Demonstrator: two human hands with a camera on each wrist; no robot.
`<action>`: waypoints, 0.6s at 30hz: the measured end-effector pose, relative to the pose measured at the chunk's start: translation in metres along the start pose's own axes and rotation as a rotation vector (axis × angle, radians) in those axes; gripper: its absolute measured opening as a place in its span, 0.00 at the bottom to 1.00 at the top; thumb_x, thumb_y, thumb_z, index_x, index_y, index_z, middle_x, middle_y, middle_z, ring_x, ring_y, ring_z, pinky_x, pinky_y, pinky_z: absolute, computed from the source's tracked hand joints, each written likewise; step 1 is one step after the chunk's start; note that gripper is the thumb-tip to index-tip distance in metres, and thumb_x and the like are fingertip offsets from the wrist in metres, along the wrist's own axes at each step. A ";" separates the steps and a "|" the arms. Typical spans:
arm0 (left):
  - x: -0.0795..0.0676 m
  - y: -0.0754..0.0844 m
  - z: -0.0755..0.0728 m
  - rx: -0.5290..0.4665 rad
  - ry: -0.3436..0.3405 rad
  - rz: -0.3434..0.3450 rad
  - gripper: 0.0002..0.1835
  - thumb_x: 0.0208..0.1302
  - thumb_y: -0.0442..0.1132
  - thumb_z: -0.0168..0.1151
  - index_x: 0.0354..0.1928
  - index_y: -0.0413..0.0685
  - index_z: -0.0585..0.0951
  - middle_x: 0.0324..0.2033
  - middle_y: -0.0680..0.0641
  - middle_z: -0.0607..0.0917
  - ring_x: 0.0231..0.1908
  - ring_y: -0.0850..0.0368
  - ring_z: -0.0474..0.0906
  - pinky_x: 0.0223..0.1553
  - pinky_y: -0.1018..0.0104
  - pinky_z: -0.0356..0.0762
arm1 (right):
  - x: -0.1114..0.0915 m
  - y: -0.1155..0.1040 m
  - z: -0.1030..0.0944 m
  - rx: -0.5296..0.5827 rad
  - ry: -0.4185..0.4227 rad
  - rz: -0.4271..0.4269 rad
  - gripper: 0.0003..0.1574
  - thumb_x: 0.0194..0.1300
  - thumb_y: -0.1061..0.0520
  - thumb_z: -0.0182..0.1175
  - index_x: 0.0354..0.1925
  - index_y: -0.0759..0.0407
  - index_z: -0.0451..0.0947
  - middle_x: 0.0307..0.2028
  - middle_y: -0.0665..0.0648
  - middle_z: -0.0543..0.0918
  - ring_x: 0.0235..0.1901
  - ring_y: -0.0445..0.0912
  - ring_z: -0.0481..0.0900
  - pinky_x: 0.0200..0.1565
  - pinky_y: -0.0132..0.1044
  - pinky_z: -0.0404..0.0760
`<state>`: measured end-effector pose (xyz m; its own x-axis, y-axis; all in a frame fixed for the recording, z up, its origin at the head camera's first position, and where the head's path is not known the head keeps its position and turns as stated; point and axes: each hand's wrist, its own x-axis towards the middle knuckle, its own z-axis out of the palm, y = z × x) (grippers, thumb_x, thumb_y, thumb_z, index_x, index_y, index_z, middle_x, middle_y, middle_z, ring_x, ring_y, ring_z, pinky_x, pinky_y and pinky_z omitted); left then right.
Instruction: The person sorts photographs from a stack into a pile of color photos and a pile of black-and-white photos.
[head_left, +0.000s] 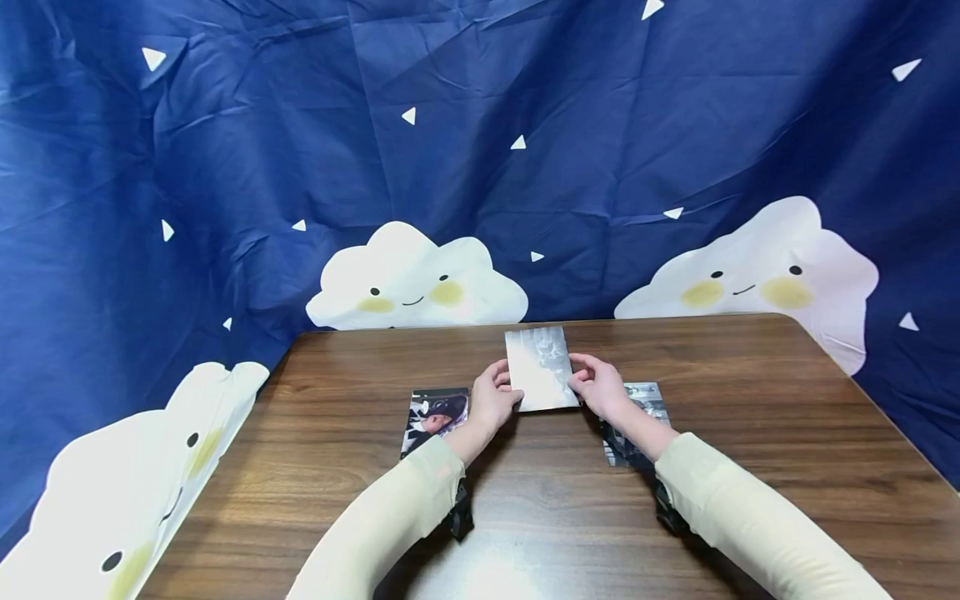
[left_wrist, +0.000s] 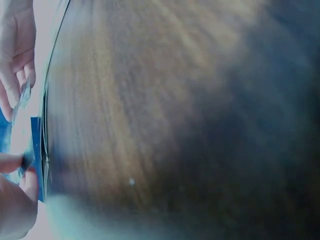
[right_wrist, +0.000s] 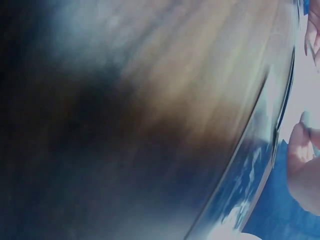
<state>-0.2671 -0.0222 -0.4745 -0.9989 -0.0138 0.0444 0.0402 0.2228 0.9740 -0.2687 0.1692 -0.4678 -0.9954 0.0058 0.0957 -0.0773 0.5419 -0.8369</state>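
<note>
Both hands hold a glossy photo print (head_left: 542, 369) above the table, tilted up, with glare washing out much of its greyish picture. My left hand (head_left: 491, 406) pinches its left edge near the lower corner, and my right hand (head_left: 600, 387) grips the right edge. In the left wrist view the print (left_wrist: 21, 132) appears nearly edge-on, between the thumb and fingers of the left hand (left_wrist: 17, 202). Beside the left wrist lies a colour photo (head_left: 435, 417), partly covered by the hand. Under the right wrist, a black-and-white photo (head_left: 648, 400) is partly hidden by the forearm.
The brown wood-grain table (head_left: 750, 400) reaches back to a blue curtain (head_left: 480, 167) with white clouds and triangles. A dark wrist device (head_left: 461, 510) sits under the left sleeve, another (head_left: 669, 510) under the right.
</note>
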 end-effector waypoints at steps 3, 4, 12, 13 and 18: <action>0.001 0.000 0.004 -0.015 -0.007 -0.010 0.33 0.50 0.17 0.64 0.62 0.31 0.72 0.39 0.39 0.85 0.28 0.62 0.77 0.34 0.73 0.77 | -0.001 -0.001 0.000 -0.039 -0.008 -0.014 0.29 0.64 0.67 0.60 0.62 0.72 0.69 0.32 0.60 0.79 0.33 0.51 0.77 0.40 0.41 0.77; 0.002 0.000 0.005 -0.017 -0.011 -0.009 0.33 0.50 0.17 0.64 0.62 0.31 0.72 0.37 0.41 0.85 0.27 0.63 0.75 0.33 0.74 0.76 | -0.001 -0.001 0.000 -0.053 -0.011 -0.024 0.31 0.63 0.66 0.60 0.63 0.74 0.67 0.34 0.61 0.79 0.35 0.53 0.76 0.42 0.44 0.76; 0.005 0.002 0.009 0.018 -0.021 -0.010 0.34 0.54 0.20 0.65 0.65 0.33 0.70 0.21 0.53 0.74 0.24 0.66 0.68 0.28 0.76 0.70 | -0.004 -0.006 -0.001 -0.081 -0.019 -0.016 0.37 0.64 0.62 0.61 0.67 0.72 0.61 0.38 0.65 0.77 0.39 0.56 0.73 0.44 0.45 0.73; 0.004 0.003 0.009 0.020 -0.024 -0.008 0.34 0.54 0.21 0.65 0.65 0.33 0.69 0.21 0.53 0.73 0.24 0.66 0.68 0.28 0.76 0.70 | -0.004 -0.006 -0.002 -0.076 -0.019 -0.013 0.37 0.64 0.62 0.61 0.67 0.72 0.61 0.36 0.63 0.75 0.37 0.55 0.72 0.42 0.43 0.72; -0.002 0.008 0.010 -0.052 -0.067 0.002 0.35 0.57 0.20 0.63 0.68 0.34 0.66 0.21 0.53 0.71 0.20 0.65 0.68 0.23 0.76 0.70 | -0.009 -0.005 -0.009 -0.033 -0.027 -0.017 0.37 0.65 0.64 0.60 0.68 0.72 0.60 0.31 0.58 0.70 0.30 0.49 0.70 0.35 0.37 0.74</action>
<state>-0.2647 -0.0108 -0.4694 -0.9981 0.0521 0.0336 0.0421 0.1722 0.9842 -0.2584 0.1738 -0.4592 -0.9952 -0.0255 0.0947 -0.0923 0.5695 -0.8168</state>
